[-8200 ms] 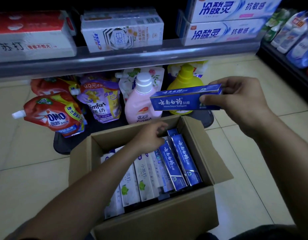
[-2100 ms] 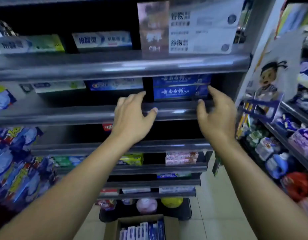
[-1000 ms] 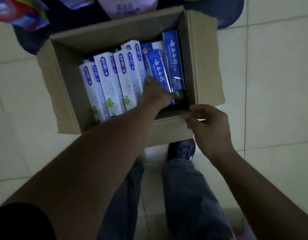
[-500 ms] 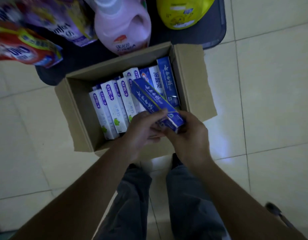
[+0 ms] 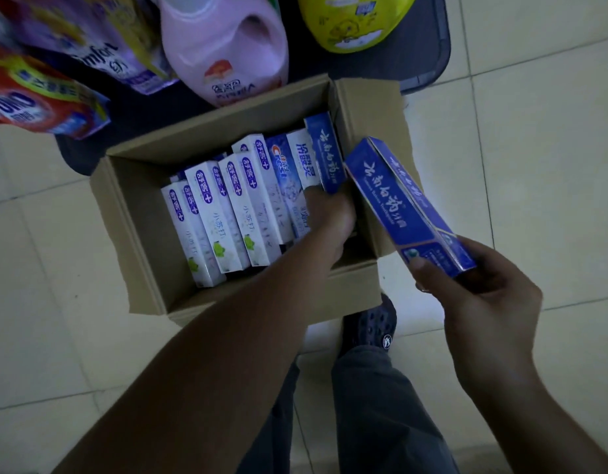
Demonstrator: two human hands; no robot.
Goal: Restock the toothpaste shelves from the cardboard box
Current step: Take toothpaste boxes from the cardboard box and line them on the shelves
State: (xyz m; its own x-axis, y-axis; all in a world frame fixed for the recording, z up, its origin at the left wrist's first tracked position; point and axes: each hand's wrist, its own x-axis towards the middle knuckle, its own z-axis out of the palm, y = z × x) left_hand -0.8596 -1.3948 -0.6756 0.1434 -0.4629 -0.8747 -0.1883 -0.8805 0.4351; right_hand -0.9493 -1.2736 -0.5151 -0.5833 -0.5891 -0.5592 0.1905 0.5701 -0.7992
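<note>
While held: dark blue toothpaste carton [image 5: 408, 207] sits in the right hand [image 5: 480, 295], fingers closed round its near end, raised just right of the cardboard box [image 5: 248, 295]
Left hand [image 5: 330, 213]: reaching inside the box's right end, fingers curled on a second dark blue carton [image 5: 325, 152]; whether it is gripped I cannot tell
Box contents: white cartons with purple caps [image 5: 220, 213] standing in a row, a Crest carton [image 5: 282, 165] beside them
Surface: pale floor tiles [image 5: 535, 148] in dim light; the box rests on them, flaps open
Around: pink detergent bottle [image 5: 224, 46], yellow bottle [image 5: 354, 22], Comfort pouch [image 5: 101, 46], red OMO pouch [image 5: 32, 97] on a dark base [image 5: 419, 56] beyond the box
Below: dark shoe [image 5: 374, 330] and grey trousers [image 5: 381, 405]
</note>
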